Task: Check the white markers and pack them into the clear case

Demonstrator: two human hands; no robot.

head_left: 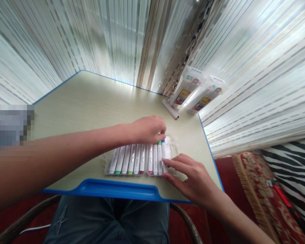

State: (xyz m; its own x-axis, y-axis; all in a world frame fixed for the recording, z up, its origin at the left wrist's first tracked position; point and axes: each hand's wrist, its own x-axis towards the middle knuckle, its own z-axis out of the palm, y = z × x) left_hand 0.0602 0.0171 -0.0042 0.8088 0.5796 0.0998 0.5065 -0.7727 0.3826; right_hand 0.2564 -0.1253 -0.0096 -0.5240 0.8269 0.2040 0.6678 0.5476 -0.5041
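Note:
A clear plastic tray (pixel 109 168) lies near the front edge of the pale table (pixel 86 105). It holds a row of white markers (pixel 132 158) with coloured ends, lying side by side. My left hand (pixel 147 129) reaches across to the far end of the row, its fingers pinched on the top of the rightmost blue-tipped marker (pixel 164 149). My right hand (pixel 190 178) rests at the tray's right edge with fingers stretched out, the fingertips touching the near end of the rightmost markers.
Two packaged marker boxes (pixel 186 88) (pixel 204 96) lean at the table's far right corner, with a single loose marker (pixel 170 109) beside them. The table has a blue rim and a blue groove (pixel 117 189) in front. Striped curtains surround it; a patterned rug (pixel 259 189) lies right.

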